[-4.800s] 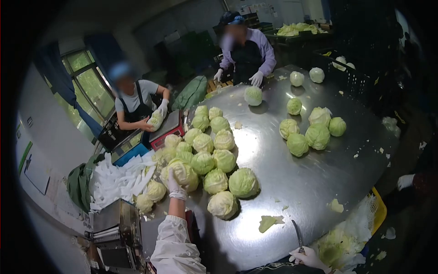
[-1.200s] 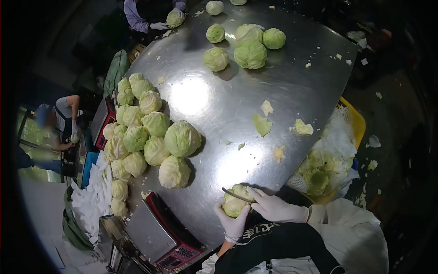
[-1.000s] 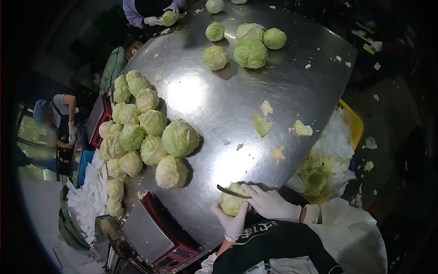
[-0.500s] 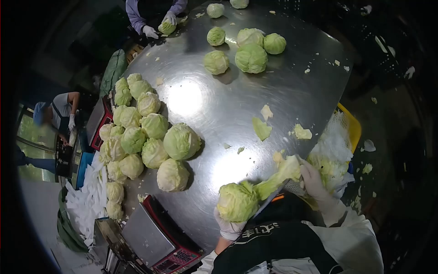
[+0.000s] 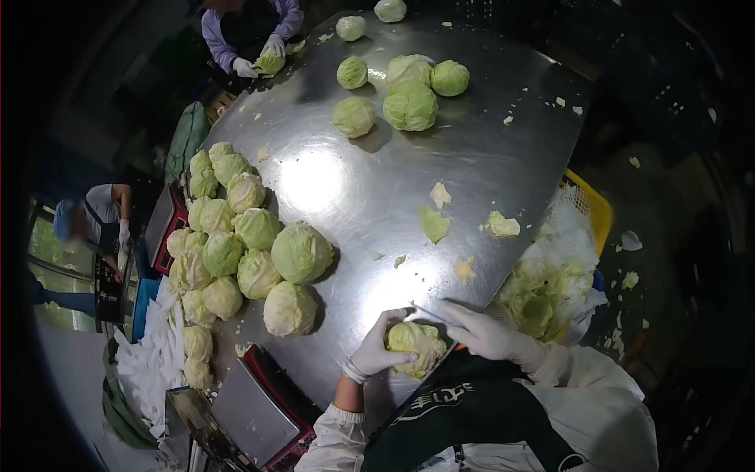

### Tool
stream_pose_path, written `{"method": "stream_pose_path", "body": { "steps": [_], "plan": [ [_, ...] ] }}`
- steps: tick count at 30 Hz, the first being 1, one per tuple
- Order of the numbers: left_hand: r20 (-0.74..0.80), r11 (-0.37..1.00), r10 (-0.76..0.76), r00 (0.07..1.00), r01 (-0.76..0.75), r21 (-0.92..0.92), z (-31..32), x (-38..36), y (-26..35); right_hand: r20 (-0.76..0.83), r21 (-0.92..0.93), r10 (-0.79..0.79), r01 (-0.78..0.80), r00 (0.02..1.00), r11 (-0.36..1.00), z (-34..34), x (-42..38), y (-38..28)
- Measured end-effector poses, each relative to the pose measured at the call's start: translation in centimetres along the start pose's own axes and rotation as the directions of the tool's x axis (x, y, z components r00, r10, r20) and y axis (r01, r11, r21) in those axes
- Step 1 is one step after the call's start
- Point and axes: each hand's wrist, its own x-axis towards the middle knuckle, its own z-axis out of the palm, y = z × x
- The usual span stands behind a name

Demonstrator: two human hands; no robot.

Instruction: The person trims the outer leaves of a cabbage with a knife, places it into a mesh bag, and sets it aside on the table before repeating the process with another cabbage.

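Note:
At the table's near edge, a trimmed cabbage (image 5: 418, 346) rests under my gloved left hand (image 5: 376, 348), whose fingers and thumb wrap its left side. My gloved right hand (image 5: 487, 332) is closed on a knife (image 5: 430, 315), just right of the cabbage. The thin blade points left, over the cabbage's top edge; the handle is hidden in my palm. Loose pieces of leaf (image 5: 434, 224) lie on the metal table (image 5: 362, 197) beyond my hands.
Several cabbages (image 5: 255, 228) are heaped at left, more (image 5: 410, 105) at the back. A red scale (image 5: 255, 417) stands near left. At right, a yellow basket (image 5: 595, 212) holds leaf scraps. A co-worker (image 5: 252, 35) handles a cabbage at the far edge; another person (image 5: 102, 216) is far left.
The outer leaf my right hand was pulling is gone from it, and more leaf shows in the basket. That hand now holds a knife. My left hand has shifted from beneath the cabbage to its left side.

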Motion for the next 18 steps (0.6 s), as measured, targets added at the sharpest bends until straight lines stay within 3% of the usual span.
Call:
{"method": "stream_pose_path", "body": {
  "steps": [1,2,3,4,6,7,8,10,13,18],
  "plan": [
    [0.003,1.000,0.002,1.000,-0.002,0.002,0.5,-0.2,0.3,0.037,-0.003,0.017,-0.016,0.999,1.000,1.0,0.7,0.3],
    [-0.227,0.991,-0.127,0.966,0.115,-0.066,1.2,-0.9,0.8,0.074,-0.007,0.033,-0.033,0.997,0.999,2.1,1.3,0.6],
    [-0.435,0.965,-0.258,0.863,0.210,-0.158,1.8,-1.4,0.9,0.060,-0.036,-0.020,0.022,0.998,0.999,3.2,1.7,1.4],
    [-0.436,0.965,-0.257,0.862,0.209,-0.156,2.9,-1.8,0.2,0.050,-0.066,-0.073,0.076,0.996,0.995,3.7,2.0,1.7],
    [-0.596,0.979,0.114,0.795,0.014,0.206,5.9,-2.4,-1.6,0.083,-0.065,-0.086,0.091,0.993,0.994,3.8,2.6,2.3],
    [-0.611,0.900,0.265,0.746,0.037,0.435,7.1,-2.1,-1.9,0.113,-0.063,-0.097,0.105,0.989,0.993,3.8,2.7,2.4],
    [-0.616,0.900,0.265,0.742,0.039,0.434,7.4,-1.9,-2.1,0.119,-0.064,-0.099,0.107,0.988,0.992,3.5,2.8,2.3],
    [-0.713,0.996,0.090,0.695,-0.082,0.046,7.7,-1.5,-2.2,0.177,-0.121,-0.055,0.077,0.983,0.990,2.8,2.6,1.8],
    [-0.686,0.995,0.100,0.721,-0.052,0.090,7.1,-1.4,-1.2,0.218,-0.236,0.075,-0.022,0.973,0.971,1.7,3.1,0.5],
    [-0.657,0.996,0.083,0.749,-0.050,0.069,6.1,-1.3,-1.8,0.146,-0.286,-0.035,0.076,0.989,0.955,2.6,5.0,1.5]
  ]
}}
